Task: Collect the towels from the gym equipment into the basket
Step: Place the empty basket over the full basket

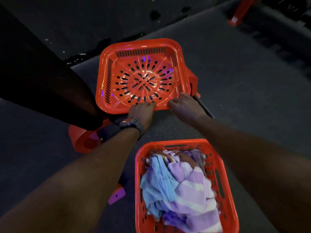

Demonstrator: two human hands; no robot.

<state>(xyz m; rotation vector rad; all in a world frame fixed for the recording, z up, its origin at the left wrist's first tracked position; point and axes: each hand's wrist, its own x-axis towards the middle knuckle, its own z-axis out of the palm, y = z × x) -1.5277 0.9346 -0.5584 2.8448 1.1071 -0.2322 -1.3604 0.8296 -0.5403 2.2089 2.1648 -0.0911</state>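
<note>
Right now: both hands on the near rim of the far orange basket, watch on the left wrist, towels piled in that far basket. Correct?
Not quite. In the head view the far basket is empty; the towels are piled in the near basket. The rest stands: left hand and right hand are on the far basket's near rim, watch on the left wrist.

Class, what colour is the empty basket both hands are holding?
Bright orange-red, seen in the head view: the empty basket, gripped at its near rim.
</note>
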